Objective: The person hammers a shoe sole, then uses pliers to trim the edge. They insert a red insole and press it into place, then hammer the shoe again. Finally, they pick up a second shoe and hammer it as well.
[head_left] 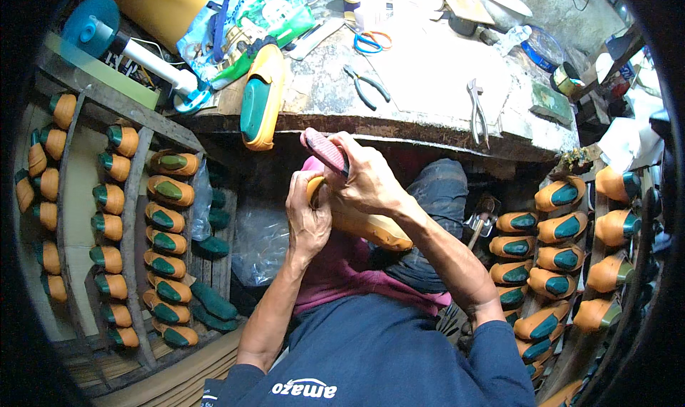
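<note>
The left hand (309, 218) pinches an orange shoe (374, 228) at its edge. Just beside it, the right hand (367, 178) grips a pink ribbed object (322, 150); beyond both, dark pliers (361, 81) lie on the tabletop (424, 86).

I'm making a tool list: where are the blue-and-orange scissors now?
In the head view, the scissors lie on the workbench at upper centre, beyond the dark pliers and left of the silver pincers.

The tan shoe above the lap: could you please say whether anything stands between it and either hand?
Nothing visible blocks the left hand from the tan shoe, which it grips at the far end. The right hand grips a pink ribbed object there; whether that separates palm from shoe is hidden.
</note>
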{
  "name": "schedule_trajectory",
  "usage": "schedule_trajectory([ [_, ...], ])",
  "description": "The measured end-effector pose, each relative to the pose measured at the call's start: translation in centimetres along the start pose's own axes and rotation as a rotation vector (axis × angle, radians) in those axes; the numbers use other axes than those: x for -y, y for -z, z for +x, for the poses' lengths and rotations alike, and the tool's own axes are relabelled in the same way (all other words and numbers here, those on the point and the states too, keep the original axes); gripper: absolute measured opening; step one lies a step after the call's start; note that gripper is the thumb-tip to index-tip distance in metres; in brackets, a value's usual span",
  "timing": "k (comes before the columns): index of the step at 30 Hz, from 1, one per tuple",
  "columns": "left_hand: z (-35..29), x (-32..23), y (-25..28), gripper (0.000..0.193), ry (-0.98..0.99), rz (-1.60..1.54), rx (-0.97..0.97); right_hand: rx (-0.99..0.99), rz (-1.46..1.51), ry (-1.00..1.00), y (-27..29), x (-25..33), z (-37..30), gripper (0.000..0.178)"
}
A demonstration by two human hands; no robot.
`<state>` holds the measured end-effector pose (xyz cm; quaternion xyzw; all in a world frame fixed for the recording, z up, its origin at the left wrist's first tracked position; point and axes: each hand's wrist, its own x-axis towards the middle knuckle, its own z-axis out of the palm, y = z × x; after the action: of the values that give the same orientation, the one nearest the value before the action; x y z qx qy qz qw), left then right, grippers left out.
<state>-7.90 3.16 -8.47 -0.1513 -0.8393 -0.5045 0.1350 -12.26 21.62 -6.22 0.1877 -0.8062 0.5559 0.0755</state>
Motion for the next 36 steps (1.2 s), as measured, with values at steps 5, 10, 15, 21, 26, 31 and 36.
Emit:
schedule_trajectory([
  [5, 0.0, 0.0, 0.2, 0.027, 0.035, -0.002, 0.036, -0.015, -0.015, -0.026, -0.7, -0.1, -0.5, 0.062],
  [10, -0.4, -0.1, 0.6, 0.028, 0.101, -0.091, 0.094, -0.053, 0.062, 0.019, 0.2, 0.3, -0.4, 0.054],
  [15, -0.6, 0.1, 0.9, 0.017, 0.053, -0.006, 0.088, 0.088, 0.066, -0.141, 0.8, 0.6, 0.4, 0.047],
  [21, -0.3, 0.4, 0.8, 0.017, -0.009, 0.058, 0.107, 0.061, 0.121, -0.091, 0.9, 1.2, -0.3, 0.037],
  [26, -0.2, 1.4, 0.9, 0.026, -0.068, 0.043, 0.139, 0.102, 0.068, -0.116, 0.9, 1.8, -0.6, 0.052],
  [31, -0.1, 2.1, 0.9, 0.031, -0.045, -0.018, 0.147, 0.073, -0.125, -0.031, 0.2, 2.5, -0.6, 0.052],
  [36, -0.5, 1.5, 2.0, 0.049, 0.046, -0.094, 0.231, 0.056, -0.191, 0.007, 0.1, 2.1, -0.1, 0.05],
])
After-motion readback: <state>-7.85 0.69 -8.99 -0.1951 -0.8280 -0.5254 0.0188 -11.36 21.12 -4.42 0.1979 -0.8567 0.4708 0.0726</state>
